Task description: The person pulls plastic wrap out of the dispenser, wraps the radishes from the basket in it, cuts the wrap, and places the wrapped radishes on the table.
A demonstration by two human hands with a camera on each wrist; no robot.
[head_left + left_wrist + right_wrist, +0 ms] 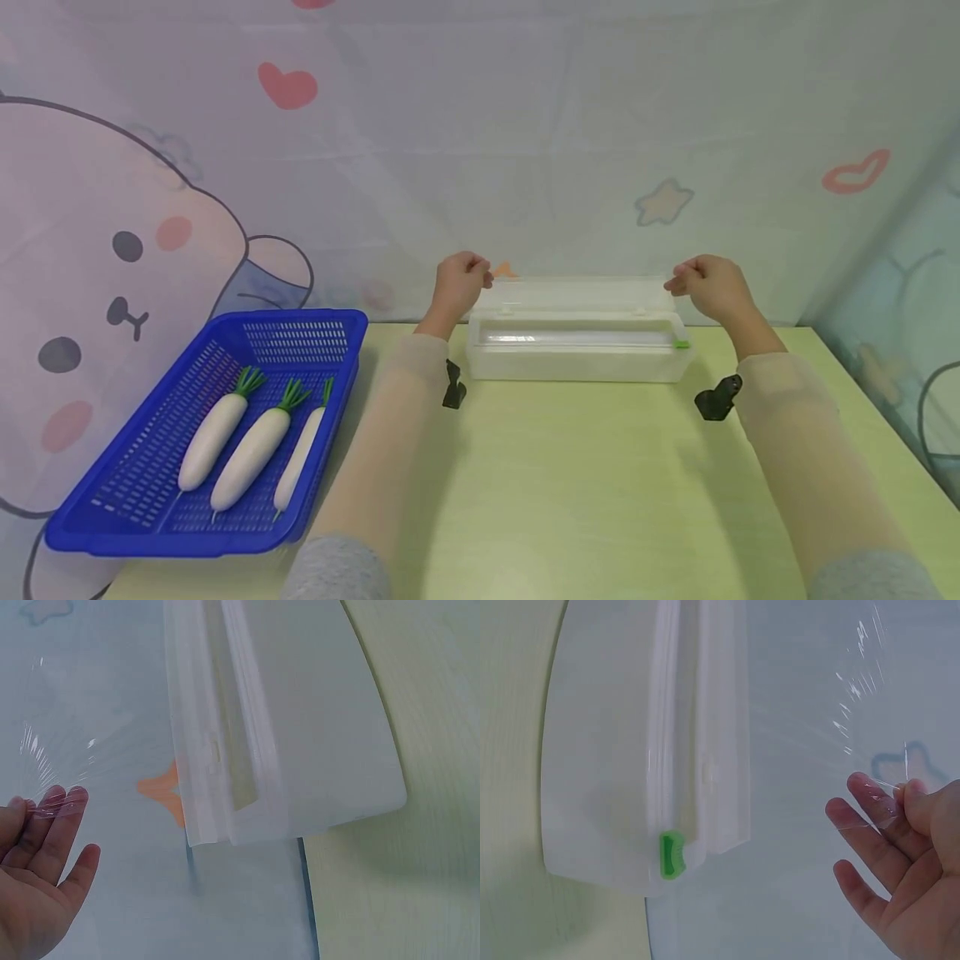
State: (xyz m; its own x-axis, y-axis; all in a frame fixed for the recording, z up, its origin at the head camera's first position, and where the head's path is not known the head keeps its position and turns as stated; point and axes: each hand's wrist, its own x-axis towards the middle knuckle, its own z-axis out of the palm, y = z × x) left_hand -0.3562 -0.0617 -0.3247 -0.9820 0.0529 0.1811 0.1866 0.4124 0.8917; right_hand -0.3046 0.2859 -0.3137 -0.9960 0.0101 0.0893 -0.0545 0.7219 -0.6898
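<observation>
Nearest, sleeved arms (382,450); beyond, white dispenser box (577,365); at its far side, clear film (856,686), pinched at either end by left hand (459,282) and right hand (712,287). Probably feather-light, limp, clingy, easily torn: best gripped by outer corners. Smallest, green slider (681,343) at box's right end.

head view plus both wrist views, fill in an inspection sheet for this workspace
Surface: pale yellow-green table
Job's things: long white plastic box, open, green plastic slider at its right end; clear plastic film, held up
Clutter: blue plastic slotted basket at left, holding three white radishes with green tops
Hands: left hand and right hand each pinch the film
Cables: thin dark cable, far right
Surroundings: pale cartoon-print fabric backdrop
</observation>
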